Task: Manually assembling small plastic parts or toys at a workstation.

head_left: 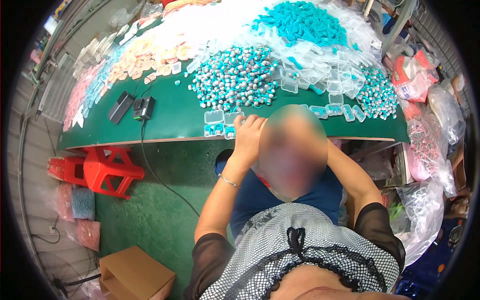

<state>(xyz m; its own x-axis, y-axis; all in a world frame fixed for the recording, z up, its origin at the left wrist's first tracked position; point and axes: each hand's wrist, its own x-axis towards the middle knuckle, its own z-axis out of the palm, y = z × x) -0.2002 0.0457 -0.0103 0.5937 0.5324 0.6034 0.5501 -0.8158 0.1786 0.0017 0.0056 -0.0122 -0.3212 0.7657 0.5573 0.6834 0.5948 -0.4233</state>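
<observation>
At the near edge of the table, my left hand [248,135] has its fingers curled beside a small clear plastic case. The case's raised lid [233,118] shows next to the knuckles, and what the fingers hold is hidden. A blurred oval covers most of my right hand [309,131], so its fingers cannot be made out. Left of my left hand sits another open clear case [214,130] with teal and grey pieces inside. Beyond the hands rises a big heap of small grey-and-teal earplug-like pieces [232,75]. Several filled clear cases [334,110] lie to the right.
Teal cords [302,22] are heaped at the back, among many empty clear cases [312,70]. A second pile of grey-and-teal pieces [377,92] lies right. A black device with a cable [143,107] rests on the left. Red stools [110,167] and a cardboard box [135,275] stand below.
</observation>
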